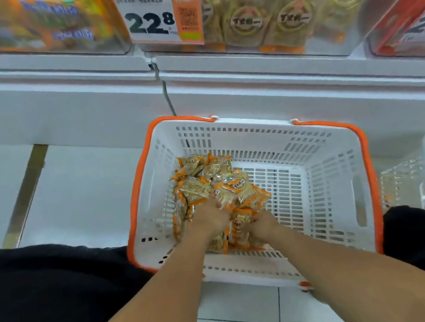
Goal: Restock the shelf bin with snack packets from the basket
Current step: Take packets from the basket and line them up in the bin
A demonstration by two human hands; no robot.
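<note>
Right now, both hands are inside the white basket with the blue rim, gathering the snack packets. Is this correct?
One detail is wrong: the rim is orange, not blue. The head view shows both the left hand and the right hand inside the white basket with the orange rim, gathering the snack packets.

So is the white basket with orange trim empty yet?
Not empty: tan-and-orange snack packets fill the left half of the white basket; right half bare.
</note>
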